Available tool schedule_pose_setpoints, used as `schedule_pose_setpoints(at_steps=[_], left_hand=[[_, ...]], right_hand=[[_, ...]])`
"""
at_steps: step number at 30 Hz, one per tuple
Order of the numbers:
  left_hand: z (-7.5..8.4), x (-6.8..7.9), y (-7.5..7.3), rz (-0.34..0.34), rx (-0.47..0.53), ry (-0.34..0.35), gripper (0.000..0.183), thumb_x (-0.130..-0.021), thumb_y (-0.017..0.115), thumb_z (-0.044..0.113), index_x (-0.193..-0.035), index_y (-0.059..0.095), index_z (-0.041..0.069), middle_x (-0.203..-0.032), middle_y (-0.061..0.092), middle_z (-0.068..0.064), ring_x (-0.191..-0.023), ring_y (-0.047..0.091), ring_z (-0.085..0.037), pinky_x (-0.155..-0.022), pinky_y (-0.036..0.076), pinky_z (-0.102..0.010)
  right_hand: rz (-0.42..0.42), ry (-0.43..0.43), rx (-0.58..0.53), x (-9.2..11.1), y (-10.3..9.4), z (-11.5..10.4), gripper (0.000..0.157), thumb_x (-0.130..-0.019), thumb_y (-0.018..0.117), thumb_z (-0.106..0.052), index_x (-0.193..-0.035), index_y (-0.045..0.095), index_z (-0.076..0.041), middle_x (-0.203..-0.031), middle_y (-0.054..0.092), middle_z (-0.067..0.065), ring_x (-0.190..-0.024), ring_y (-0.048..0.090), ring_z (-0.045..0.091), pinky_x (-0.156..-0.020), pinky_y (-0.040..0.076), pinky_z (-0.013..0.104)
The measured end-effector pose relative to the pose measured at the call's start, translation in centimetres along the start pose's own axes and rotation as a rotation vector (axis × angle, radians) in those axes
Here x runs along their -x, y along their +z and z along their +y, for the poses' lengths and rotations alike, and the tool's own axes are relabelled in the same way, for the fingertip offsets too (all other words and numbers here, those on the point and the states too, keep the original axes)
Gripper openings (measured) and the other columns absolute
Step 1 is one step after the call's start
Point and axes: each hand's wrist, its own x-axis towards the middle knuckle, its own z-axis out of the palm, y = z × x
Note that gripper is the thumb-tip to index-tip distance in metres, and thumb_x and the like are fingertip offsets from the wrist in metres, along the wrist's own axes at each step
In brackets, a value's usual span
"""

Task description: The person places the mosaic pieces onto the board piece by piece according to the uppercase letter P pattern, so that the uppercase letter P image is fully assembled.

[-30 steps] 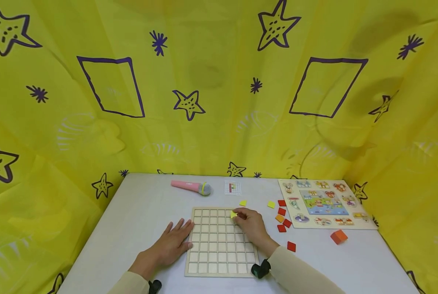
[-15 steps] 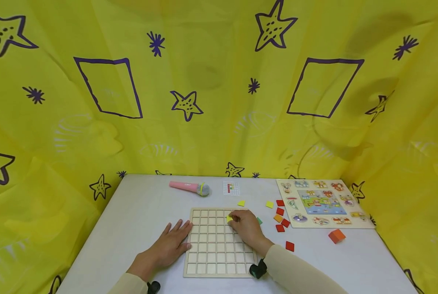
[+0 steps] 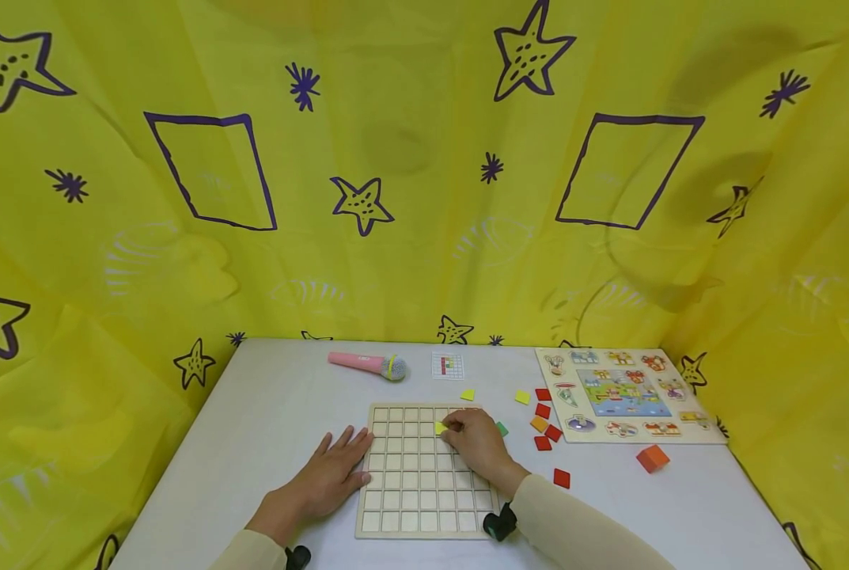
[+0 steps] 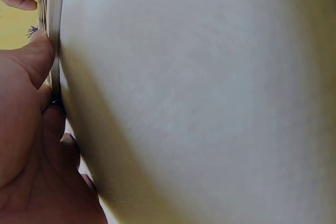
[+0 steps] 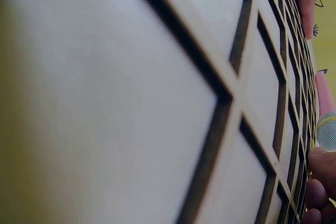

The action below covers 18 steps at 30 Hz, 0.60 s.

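In the head view, a wooden grid board [image 3: 410,500] lies on the white table. My right hand [image 3: 483,445] pinches a small yellow tile [image 3: 439,428] at a cell in the board's second row from the top, right of the middle. Whether the tile sits fully in the cell is hidden by the fingertips. A sliver of red shows just beyond this hand. Flat along the board's left edge rests my left hand [image 3: 327,479], fingers straight and spread. The left wrist view shows the left thumb [image 4: 37,56] against the board's side.
Behind the board are a pink microphone [image 3: 367,362] and a pattern card [image 3: 448,366]. Loose yellow tiles [image 3: 522,397], several red tiles [image 3: 562,478], an orange tile [image 3: 540,424] and a green tile [image 3: 502,429] lie rightward. Farther right are a picture puzzle [image 3: 627,396] and an orange block [image 3: 653,458].
The right hand has moved left and slightly nearer with the yellow tile, from the top row to the second. A green tile has come into view beside it. The left hand stays put.
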Motion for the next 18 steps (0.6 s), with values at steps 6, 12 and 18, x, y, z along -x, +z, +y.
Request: schedule_pose_setpoints(at_steps=[6, 12, 18], left_hand=[[-0.08, -0.1, 0.14, 0.001, 0.0, -0.001, 0.07, -0.108, 0.058, 0.039, -0.164, 0.035, 0.005, -0.172, 0.032, -0.014, -0.163, 0.018, -0.04, -0.131, 0.007, -0.067], [-0.23, -0.16, 0.15, 0.0, 0.02, 0.002, 0.07, -0.107, 0.059, 0.038, -0.164, 0.034, 0.005, -0.172, 0.031, -0.014, -0.163, 0.016, -0.04, -0.131, 0.005, -0.067], [-0.65, -0.26, -0.1, -0.014, 0.064, 0.005, 0.079, -0.102, 0.067, 0.042, -0.165, 0.034, 0.006, -0.173, 0.031, -0.013, -0.163, 0.015, -0.04, -0.131, 0.002, -0.066]], right_hand=[[0.005, -0.001, -0.025, 0.09, -0.06, 0.05, 0.014, -0.09, 0.082, -0.009, -0.104, 0.08, -0.009, -0.091, 0.07, -0.004, -0.091, 0.056, 0.016, -0.086, 0.052, 0.037], [0.015, -0.01, -0.073, 0.22, -0.18, 0.12, 0.019, -0.089, 0.082, -0.008, -0.108, 0.079, -0.009, -0.093, 0.069, -0.002, -0.09, 0.056, 0.016, -0.083, 0.051, 0.035], [-0.002, -0.007, -0.157, 0.28, -0.53, 0.19, 0.022, -0.091, 0.08, -0.008, -0.113, 0.078, -0.007, -0.099, 0.069, 0.001, -0.09, 0.056, 0.015, -0.081, 0.052, 0.032]])
